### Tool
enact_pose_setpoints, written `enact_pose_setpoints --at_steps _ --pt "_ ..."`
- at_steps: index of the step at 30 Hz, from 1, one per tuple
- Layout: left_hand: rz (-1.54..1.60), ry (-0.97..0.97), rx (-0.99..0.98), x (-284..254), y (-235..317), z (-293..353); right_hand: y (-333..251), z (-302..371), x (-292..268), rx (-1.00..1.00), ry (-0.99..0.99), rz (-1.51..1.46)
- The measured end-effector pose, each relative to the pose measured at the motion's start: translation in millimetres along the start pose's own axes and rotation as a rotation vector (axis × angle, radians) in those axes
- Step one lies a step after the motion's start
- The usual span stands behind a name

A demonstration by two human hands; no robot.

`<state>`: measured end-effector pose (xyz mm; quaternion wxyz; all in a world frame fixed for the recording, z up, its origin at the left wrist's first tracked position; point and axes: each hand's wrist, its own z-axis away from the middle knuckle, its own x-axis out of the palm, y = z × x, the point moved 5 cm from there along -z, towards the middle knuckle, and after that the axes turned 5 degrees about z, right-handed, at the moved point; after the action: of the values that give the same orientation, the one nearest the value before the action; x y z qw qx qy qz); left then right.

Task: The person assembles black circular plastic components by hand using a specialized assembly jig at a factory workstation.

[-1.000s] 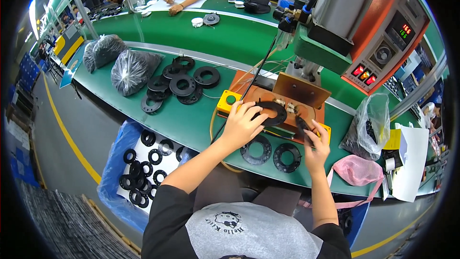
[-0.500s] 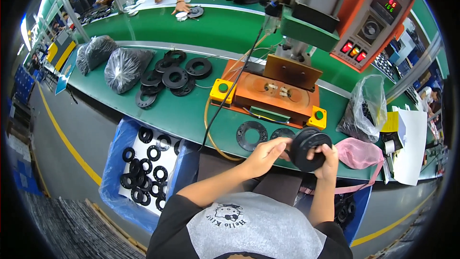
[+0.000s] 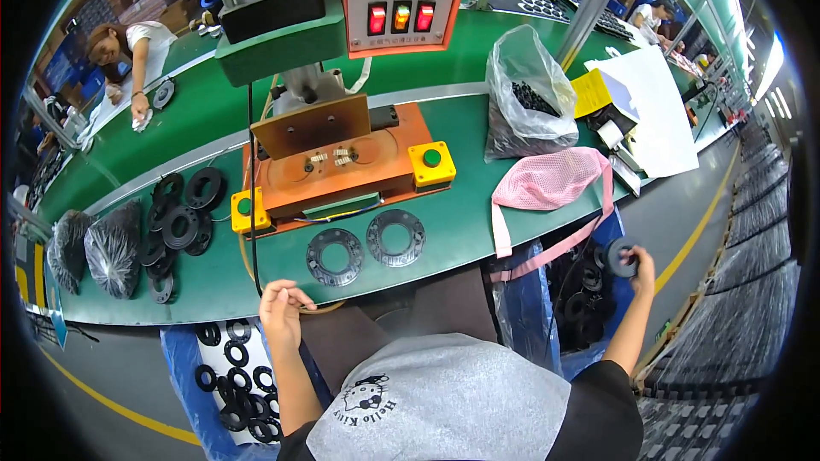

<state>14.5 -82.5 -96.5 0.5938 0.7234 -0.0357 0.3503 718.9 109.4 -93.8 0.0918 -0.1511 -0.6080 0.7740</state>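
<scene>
My right hand (image 3: 641,273) grips a black plastic ring (image 3: 617,256) by its edge, out at the right. Below and beside it is a blue-lined bin (image 3: 608,312) with several black rings inside. Well away to the left, my left hand (image 3: 284,312) is raised near the table's front edge. Its fingers are loosely bent and a little apart, with nothing visible in them. Two flat black rings, a left one (image 3: 314,266) and a right one (image 3: 416,243), lie side by side on the green table (image 3: 461,248), in front of an orange press (image 3: 342,179).
Yellow button boxes (image 3: 434,164) flank the press. To its right stand a clear bag (image 3: 534,111) of black parts and a pink mesh cloth (image 3: 547,179) with its strap over the edge. More rings (image 3: 179,226) pile up left. Another blue-lined bin (image 3: 179,367) sits below. A person works opposite.
The view has turned right. My hands have parted: the ring stack they held together is no longer between them, and the right hand has moved out over the right bin with a ring.
</scene>
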Motion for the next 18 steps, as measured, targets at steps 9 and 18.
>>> enact_pose_setpoints --at_steps 9,18 --pt "-0.040 0.087 0.049 3.3 10.0 -3.2 -70.5 -13.2 79.3 -0.813 0.443 0.527" --pt "-0.083 0.007 -0.067 15.1 -15.5 39.8 -186.2 -91.0 395.1 -1.122 -0.005 1.129"
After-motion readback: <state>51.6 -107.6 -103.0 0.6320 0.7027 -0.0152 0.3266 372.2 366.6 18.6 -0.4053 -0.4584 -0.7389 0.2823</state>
